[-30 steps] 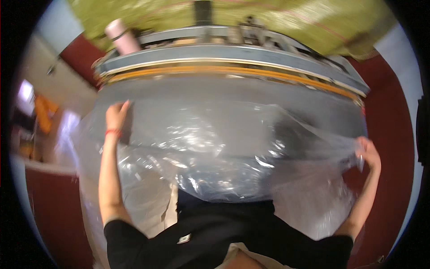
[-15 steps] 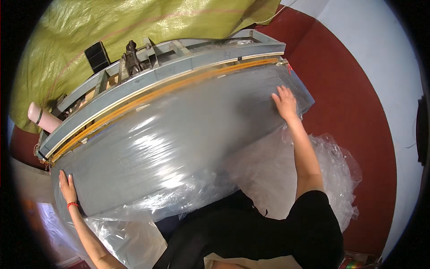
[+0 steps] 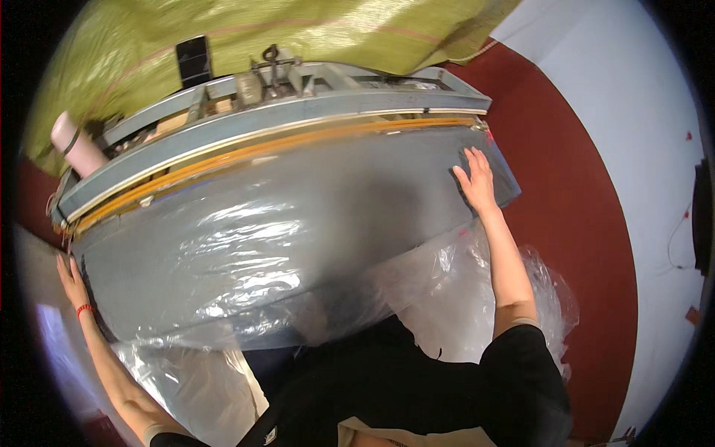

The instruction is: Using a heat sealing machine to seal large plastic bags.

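Clear plastic film (image 3: 253,246) lies spread over a long grey worktop (image 3: 357,167) in front of me. At the worktop's left end, my left hand (image 3: 72,283) is open, its fingers extended along the edge of the film. My right hand (image 3: 478,180) rests open near the right end, palm down with the fingers apart. Neither hand grips anything. Loose film (image 3: 439,287) hangs over the near edge toward my body and bunches up beside my right forearm.
Behind the worktop runs a grey metal frame (image 3: 246,112) with orange strips (image 3: 298,141) along it. A pink bottle (image 3: 78,145) and a dark phone (image 3: 194,61) stand at the frame. Yellow-green woven sheeting (image 3: 335,33) hangs beyond. The floor (image 3: 573,223) at right is dark red.
My left hand has moved outward and away from me to the worktop's left edge. My right hand stays near the right end, slightly shifted. The view has turned a little.
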A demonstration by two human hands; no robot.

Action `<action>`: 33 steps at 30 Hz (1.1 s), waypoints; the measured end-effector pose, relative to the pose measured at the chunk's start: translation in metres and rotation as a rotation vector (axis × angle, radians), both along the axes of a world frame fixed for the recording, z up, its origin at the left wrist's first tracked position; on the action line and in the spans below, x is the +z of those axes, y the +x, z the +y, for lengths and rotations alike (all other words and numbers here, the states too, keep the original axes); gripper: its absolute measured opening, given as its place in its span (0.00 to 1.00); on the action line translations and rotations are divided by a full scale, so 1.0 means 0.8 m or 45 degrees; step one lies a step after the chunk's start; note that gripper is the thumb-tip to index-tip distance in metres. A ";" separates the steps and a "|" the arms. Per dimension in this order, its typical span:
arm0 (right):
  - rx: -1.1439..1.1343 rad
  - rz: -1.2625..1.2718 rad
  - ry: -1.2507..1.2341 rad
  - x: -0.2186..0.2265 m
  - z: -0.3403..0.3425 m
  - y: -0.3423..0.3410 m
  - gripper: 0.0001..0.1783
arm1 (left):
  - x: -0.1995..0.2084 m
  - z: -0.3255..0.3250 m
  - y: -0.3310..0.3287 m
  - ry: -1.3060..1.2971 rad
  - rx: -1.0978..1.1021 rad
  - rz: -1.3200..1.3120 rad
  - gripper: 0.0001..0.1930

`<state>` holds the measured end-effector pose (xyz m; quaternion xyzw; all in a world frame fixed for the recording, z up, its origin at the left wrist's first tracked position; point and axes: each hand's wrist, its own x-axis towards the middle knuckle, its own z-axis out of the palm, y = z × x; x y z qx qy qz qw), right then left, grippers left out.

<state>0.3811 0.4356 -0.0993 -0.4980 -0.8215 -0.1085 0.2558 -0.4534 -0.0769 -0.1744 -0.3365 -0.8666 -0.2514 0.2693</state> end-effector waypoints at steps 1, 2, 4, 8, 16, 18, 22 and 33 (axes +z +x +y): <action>0.092 -0.034 -0.180 -0.007 0.015 -0.018 0.33 | 0.017 -0.024 0.031 0.158 -0.003 -0.055 0.26; 0.187 -0.063 -0.357 -0.017 0.027 -0.029 0.36 | 0.039 -0.042 0.069 0.302 -0.024 -0.130 0.26; 0.071 -0.225 -0.513 -0.026 0.046 -0.036 0.40 | 0.058 -0.079 0.149 0.189 0.027 -0.191 0.23; 0.148 0.047 -0.889 0.028 0.024 -0.074 0.37 | 0.017 -0.197 0.307 -0.112 0.315 -0.243 0.25; 0.523 0.079 -0.014 0.000 0.070 -0.098 0.28 | -0.144 -0.497 0.586 -0.019 1.516 -0.526 0.29; 0.661 0.062 0.030 0.002 0.054 -0.135 0.30 | -0.160 -0.555 0.649 0.053 1.894 -0.711 0.29; 0.913 0.032 0.077 0.009 0.009 -0.191 0.25 | -0.196 -0.623 0.742 -0.178 2.212 -0.640 0.24; 0.808 0.028 -0.016 0.020 -0.020 -0.174 0.21 | -0.109 -0.693 0.707 0.764 2.164 -0.111 0.09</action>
